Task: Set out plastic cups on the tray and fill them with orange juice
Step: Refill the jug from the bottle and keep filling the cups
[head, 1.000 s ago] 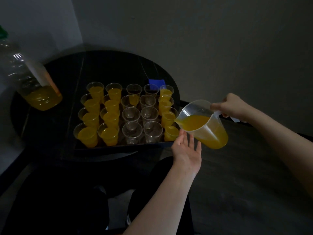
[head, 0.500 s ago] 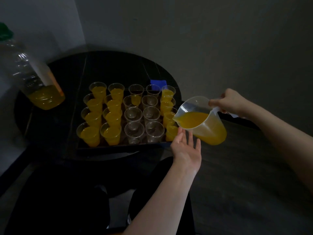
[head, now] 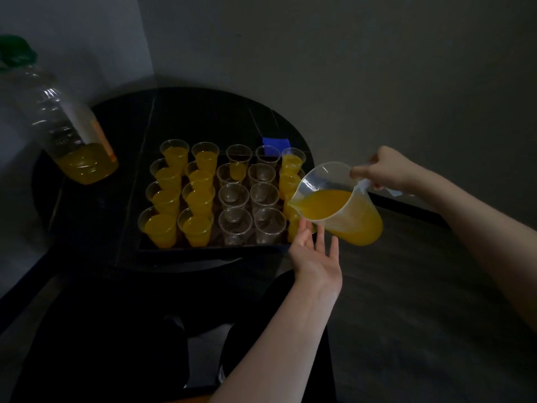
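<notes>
The person's right hand (head: pixel 386 170) is gripping the handle of a clear plastic jug (head: pixel 340 203), fingers curled around it, and is holding the jug tilted with its spout pointing left toward the tray's right edge. The jug is carrying a good amount of orange juice (head: pixel 325 203), which is pooling toward the spout; no stream is visibly leaving it. The left hand (head: pixel 318 254) is hovering just beneath the spout with its palm up and fingers straight and slightly spread, holding nothing, apparently guarding against drips.

Just beyond the hands, the dark tray (head: pixel 203 248) is sitting on a round black table (head: pixel 96 216) and is holding a grid of clear plastic cups, so setting out appears finished. The two left columns (head: pixel 180 196) are showing juice in every cup. The right column (head: pixel 290 175), partly hidden behind the jug, is also showing juice where visible. The two middle columns (head: pixel 250 199) are mostly standing empty; one cup in the far row (head: pixel 238 165) is holding a little juice.

So filling is looking roughly two-thirds done, with the middle cups remaining. Farther left, a large clear bottle (head: pixel 66 132) with a green cap is standing on the table, juice sitting only in its bottom part. A blue object (head: pixel 275 141) is lying behind the tray.
</notes>
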